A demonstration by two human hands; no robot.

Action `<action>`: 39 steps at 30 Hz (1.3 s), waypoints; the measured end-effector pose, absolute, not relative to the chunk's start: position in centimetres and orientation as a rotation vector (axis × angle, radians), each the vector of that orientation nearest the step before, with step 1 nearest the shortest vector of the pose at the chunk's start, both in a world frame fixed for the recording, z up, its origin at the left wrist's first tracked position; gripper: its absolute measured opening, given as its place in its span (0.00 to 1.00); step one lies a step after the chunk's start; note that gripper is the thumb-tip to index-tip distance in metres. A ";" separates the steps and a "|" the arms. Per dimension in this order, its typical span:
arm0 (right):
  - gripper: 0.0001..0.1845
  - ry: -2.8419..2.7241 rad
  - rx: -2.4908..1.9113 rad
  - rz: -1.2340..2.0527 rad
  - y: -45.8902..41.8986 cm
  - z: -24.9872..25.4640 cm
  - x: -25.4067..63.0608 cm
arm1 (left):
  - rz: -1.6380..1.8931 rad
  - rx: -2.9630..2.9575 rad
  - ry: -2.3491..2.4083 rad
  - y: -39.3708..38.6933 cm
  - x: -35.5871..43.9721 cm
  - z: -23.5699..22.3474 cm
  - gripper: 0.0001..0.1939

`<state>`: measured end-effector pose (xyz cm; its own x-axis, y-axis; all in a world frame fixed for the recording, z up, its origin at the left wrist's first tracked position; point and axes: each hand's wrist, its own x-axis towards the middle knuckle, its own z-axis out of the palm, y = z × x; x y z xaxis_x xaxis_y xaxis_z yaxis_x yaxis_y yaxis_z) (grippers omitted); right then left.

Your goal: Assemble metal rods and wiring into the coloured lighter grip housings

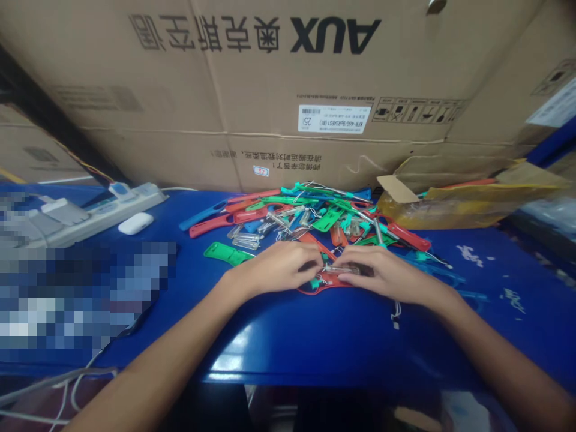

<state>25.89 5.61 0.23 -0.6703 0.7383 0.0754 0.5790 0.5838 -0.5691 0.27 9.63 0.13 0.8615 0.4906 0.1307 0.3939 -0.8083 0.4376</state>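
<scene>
Between thumb and fingers, my right hand (382,270) grips a clear lighter tank (335,269). Opposite it, my left hand (283,267) is closed in a pinch at the tank's left end, on a thin white wire (324,261); its fingertips are partly hidden. Under both hands lies a red lighter handle shell (324,289) with a small green part (316,283) in it. Just beyond is a pile of red, green and blue handle shells (330,219), clear tanks (246,240), metal tubes and wires. A green shell (225,253) lies beside my left hand.
A large cardboard box (252,84) stands upright behind the blue table (270,342). At right is an open carton (454,204) with yellow tape. A power strip (103,213) with plugs and a white case (135,223) lie at left. A loose wire with a connector (395,321) lies below my right wrist.
</scene>
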 end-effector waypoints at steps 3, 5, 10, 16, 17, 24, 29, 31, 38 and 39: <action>0.15 -2.523 -1.066 0.725 5.6 0.0 25.9 | 0.350 2.624 0.649 9.7 0.3 0.0 0.11; 0.15 -2.530 -1.060 0.717 5.7 -0.1 25.9 | 0.350 2.615 0.642 9.8 0.3 -0.1 0.11; 0.15 -2.510 -1.032 0.689 5.9 -0.2 25.9 | 0.336 2.582 0.634 9.8 0.4 -0.2 0.11; 0.16 -2.473 -0.988 0.699 5.9 0.2 26.0 | 0.335 2.537 0.636 9.8 0.4 -0.2 0.13; 0.16 -2.465 -0.990 0.707 5.9 0.2 26.0 | 0.339 2.527 0.635 9.8 0.4 -0.2 0.13; 0.15 -2.425 -0.989 0.736 5.9 0.0 26.0 | 0.347 2.451 0.596 10.2 0.3 0.0 0.12; 0.16 -2.427 -1.024 0.762 5.6 0.5 25.9 | 0.373 2.429 0.591 10.1 0.4 0.1 0.12; 0.16 -2.427 -1.018 0.753 5.6 0.5 25.8 | 0.382 2.429 0.582 10.2 0.3 0.0 0.12; 0.16 -2.487 -1.065 0.694 5.2 0.7 25.5 | 0.344 2.516 0.582 10.0 0.2 0.5 0.14; 0.17 -2.511 -1.092 0.679 5.2 0.9 25.4 | 0.333 2.539 0.585 9.9 0.2 0.6 0.14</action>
<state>25.39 5.16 0.86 -0.6568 0.7475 0.0990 0.5957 0.5948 -0.5398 0.19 9.92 0.62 0.8771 0.4651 0.1197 0.3400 -0.7775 0.5291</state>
